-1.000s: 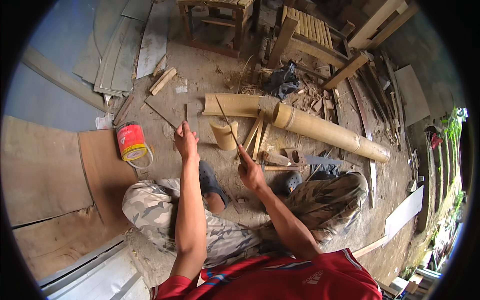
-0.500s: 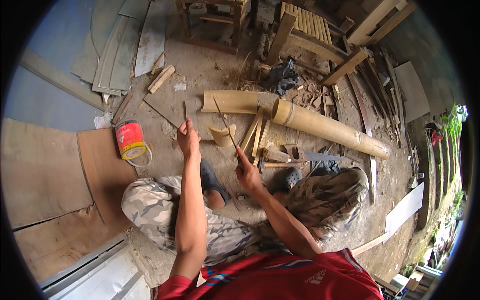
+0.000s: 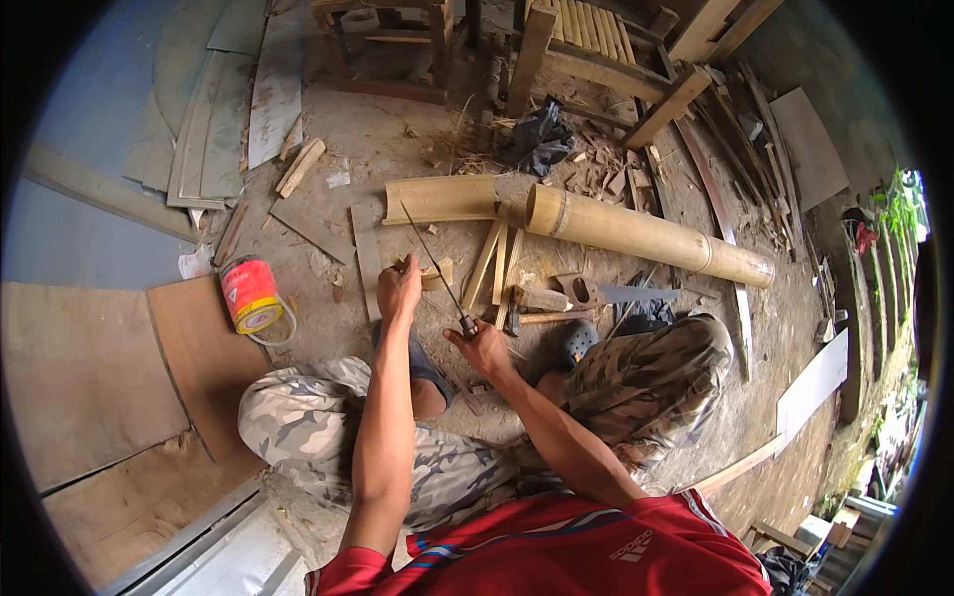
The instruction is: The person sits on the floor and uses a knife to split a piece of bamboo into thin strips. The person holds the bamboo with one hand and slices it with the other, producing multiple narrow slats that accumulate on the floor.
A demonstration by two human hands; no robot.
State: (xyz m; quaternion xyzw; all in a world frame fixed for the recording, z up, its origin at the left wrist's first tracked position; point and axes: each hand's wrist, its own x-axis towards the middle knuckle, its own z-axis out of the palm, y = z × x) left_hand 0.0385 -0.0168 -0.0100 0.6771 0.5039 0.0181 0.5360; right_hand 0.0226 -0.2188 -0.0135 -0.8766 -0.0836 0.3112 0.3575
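My right hand (image 3: 483, 350) is closed around the dark handle of a long knife (image 3: 433, 260). Its thin blade slants up and to the left, crossing in front of a short curved bamboo piece (image 3: 439, 275). My left hand (image 3: 399, 290) is closed on that piece at its left end, the fingers partly hiding it. Just beyond lies a wider split bamboo section (image 3: 437, 202), hollow side up. Narrow bamboo strips (image 3: 500, 263) rest on the floor to the right of the blade, below a thick whole bamboo pole (image 3: 646, 238).
A handsaw (image 3: 616, 293), a wooden block (image 3: 542, 299) and a hammer (image 3: 552, 318) lie by my right shoe (image 3: 578, 343). A red and yellow bucket (image 3: 250, 295) stands at left. Beyond are a black plastic bag (image 3: 542, 134) and a wooden bench (image 3: 601, 60).
My left hand has moved right, onto the short bamboo piece. My right hand has come slightly nearer to me with the knife. The whole view has shifted a little.
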